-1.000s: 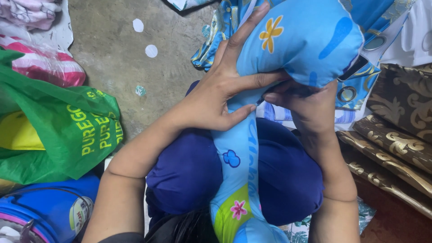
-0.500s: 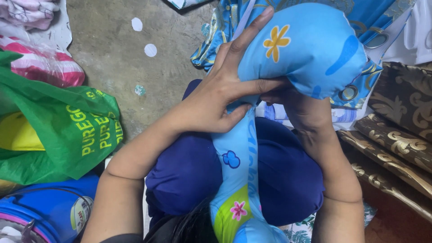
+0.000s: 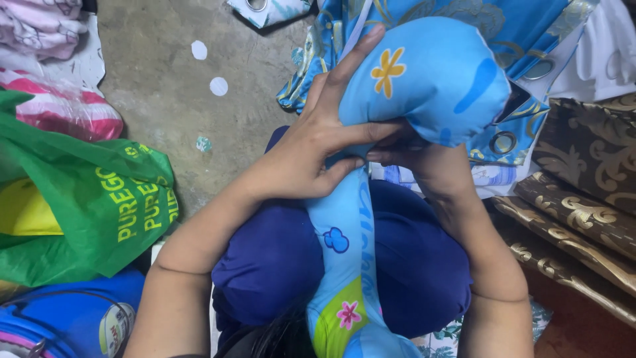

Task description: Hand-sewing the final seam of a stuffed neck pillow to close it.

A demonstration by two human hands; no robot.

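Head view: compared with a second ago, the stuffed end of the light-blue flower-printed fabric pillow (image 3: 424,86) sits slightly higher and more to the right, and the left hand's fingers have slid further up its side; the rest of the scene is unchanged.

The left hand (image 3: 324,142) lies with fingers spread, the long fingers pointing up along the pillow's left flank while the thumb and lower fingers wrap the narrow neck below the bulge. The right hand (image 3: 414,156) comes in from the right beneath the bulge, its fingers curled and closed around the same neck, partly hidden by the fabric. Both forearms rise from the bottom edge, either side of the dark blue clothed knees (image 3: 278,258).

The pillow's flat, unfilled tail hangs down between the knees. A green plastic bag (image 3: 86,205) lies on the concrete floor (image 3: 165,113) to the left, brown-and-gold patterned cushions (image 3: 583,179) to the right.
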